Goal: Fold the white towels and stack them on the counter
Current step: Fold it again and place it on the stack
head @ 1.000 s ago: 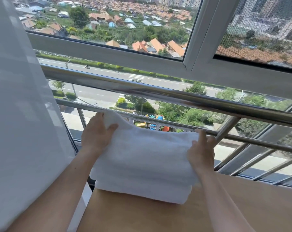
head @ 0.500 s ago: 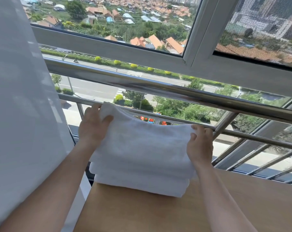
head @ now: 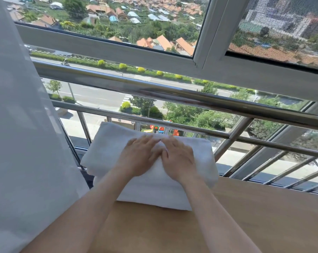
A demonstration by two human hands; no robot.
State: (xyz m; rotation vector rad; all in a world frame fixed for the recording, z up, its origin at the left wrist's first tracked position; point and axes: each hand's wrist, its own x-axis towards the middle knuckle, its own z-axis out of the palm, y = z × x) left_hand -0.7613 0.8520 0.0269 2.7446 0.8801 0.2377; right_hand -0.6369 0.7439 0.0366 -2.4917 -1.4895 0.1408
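On the desk's [head: 245, 216] far left corner sits the stack of folded white towels [head: 107, 148]; left hand [head: 139, 157] and right hand [head: 178, 157] press flat on top, fingers straight, side by side, before the steel railing [head: 172, 95].

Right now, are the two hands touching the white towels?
Touching. Head view shows the left hand and right hand lying flat on the towel stack.

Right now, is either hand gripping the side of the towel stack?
No, the left hand and right hand both lie flat, fingers straight, side by side on top of the towel stack.
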